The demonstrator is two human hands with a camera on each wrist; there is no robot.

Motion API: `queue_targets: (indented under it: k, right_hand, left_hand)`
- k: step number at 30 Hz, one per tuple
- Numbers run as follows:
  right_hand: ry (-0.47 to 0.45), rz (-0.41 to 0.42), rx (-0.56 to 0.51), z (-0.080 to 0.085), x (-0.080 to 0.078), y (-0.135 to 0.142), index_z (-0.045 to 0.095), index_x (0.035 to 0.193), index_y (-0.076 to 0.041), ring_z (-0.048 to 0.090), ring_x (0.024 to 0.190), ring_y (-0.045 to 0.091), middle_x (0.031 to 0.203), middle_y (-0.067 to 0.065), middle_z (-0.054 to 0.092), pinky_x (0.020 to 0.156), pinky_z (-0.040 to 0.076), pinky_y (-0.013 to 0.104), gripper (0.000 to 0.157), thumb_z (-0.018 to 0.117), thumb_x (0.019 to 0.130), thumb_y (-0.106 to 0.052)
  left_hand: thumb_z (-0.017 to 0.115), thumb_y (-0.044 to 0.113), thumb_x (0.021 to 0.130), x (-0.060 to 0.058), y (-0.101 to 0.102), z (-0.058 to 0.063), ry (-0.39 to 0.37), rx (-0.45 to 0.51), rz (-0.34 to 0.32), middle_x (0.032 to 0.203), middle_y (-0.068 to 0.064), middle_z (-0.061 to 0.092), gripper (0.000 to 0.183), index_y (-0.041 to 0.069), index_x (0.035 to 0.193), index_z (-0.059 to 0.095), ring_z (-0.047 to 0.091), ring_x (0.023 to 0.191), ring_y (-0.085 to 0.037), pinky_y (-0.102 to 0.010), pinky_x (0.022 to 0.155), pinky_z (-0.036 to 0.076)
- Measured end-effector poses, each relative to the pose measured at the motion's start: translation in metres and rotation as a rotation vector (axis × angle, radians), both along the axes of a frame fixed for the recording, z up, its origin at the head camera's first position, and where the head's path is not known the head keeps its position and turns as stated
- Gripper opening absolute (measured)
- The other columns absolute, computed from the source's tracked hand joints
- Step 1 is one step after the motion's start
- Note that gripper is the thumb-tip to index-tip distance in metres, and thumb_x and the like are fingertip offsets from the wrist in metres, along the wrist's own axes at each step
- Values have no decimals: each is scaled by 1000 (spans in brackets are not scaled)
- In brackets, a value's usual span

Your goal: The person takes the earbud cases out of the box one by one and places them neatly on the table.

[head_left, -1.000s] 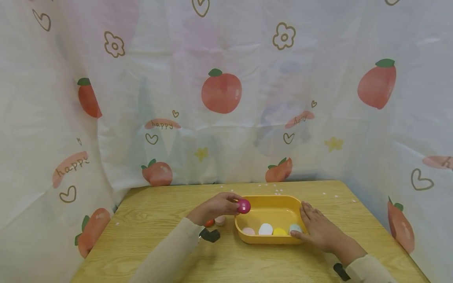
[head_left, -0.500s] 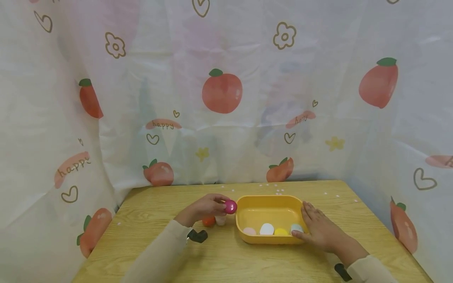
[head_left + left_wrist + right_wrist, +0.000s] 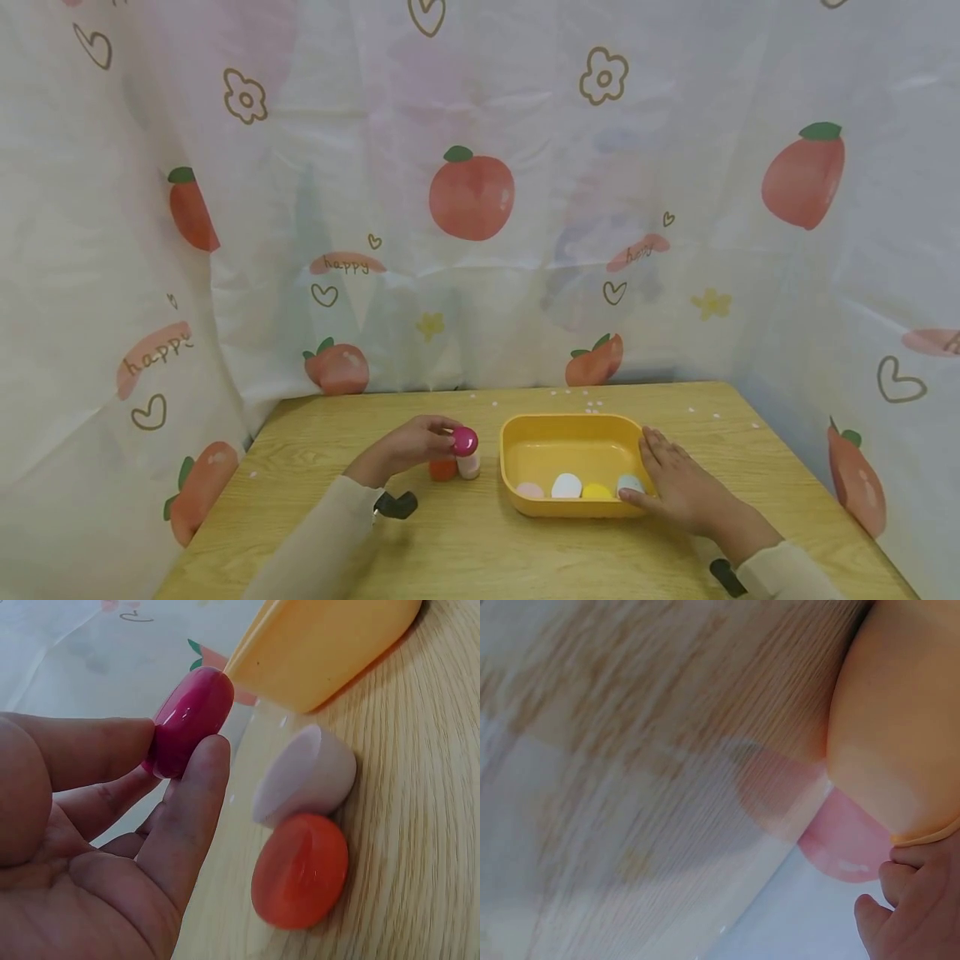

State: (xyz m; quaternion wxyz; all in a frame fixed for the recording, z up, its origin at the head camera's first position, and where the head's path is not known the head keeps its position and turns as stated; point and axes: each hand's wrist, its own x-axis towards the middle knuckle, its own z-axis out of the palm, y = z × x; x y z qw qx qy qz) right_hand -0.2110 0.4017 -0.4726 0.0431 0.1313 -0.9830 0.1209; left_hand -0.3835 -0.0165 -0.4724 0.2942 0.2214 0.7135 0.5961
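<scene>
My left hand [image 3: 420, 442] pinches a glossy magenta rounded piece [image 3: 193, 712] between thumb and fingertips, held up off the table. In the head view it overlaps the top of a pale pink, slant-topped piece [image 3: 311, 776] standing on the table. Touching that is a glossy orange rounded piece [image 3: 300, 871], partly behind my fingers in the head view. My right hand [image 3: 686, 487] rests at the right end of a yellow tub [image 3: 577, 507], fingers straight along its rim and thumb at the front corner. Its fingertips [image 3: 900, 881] show at the rim in the right wrist view.
Along the tub's near side lie a pale pink piece [image 3: 530, 490], a white one [image 3: 567, 486], a yellow one [image 3: 597, 492] and a light blue one [image 3: 628, 482]. Small pale petal marks dot the wooden table [image 3: 585, 550]. A fruit-printed white curtain [image 3: 525, 317] surrounds the back and sides.
My left hand has moved left with the magenta piece, from over the tub's left rim to above the pale pink piece. My right hand stays at the tub's right end.
</scene>
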Motion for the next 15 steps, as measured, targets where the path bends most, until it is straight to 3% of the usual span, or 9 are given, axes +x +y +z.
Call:
queue_targets:
  k: [7,15]
  right_hand:
    - [0,-6,10,-2,-2,0,26,145,16,13,141,48,154,31,15,110,16,64,95,50,94,-60]
    - [6,-9,23,-3,-2,1,26,144,16,14,141,48,154,31,16,109,16,64,95,50,94,-60]
  left_hand:
    - [63,6,94,1,-17,-7,3,-15,31,112,-14,64,33,-2,125,58,63,101,-29,-44,92,51]
    - [54,-2,96,3,-36,-9,6,21,66,113,-16,63,34,-8,129,52,62,103,-30,-46,94,49]
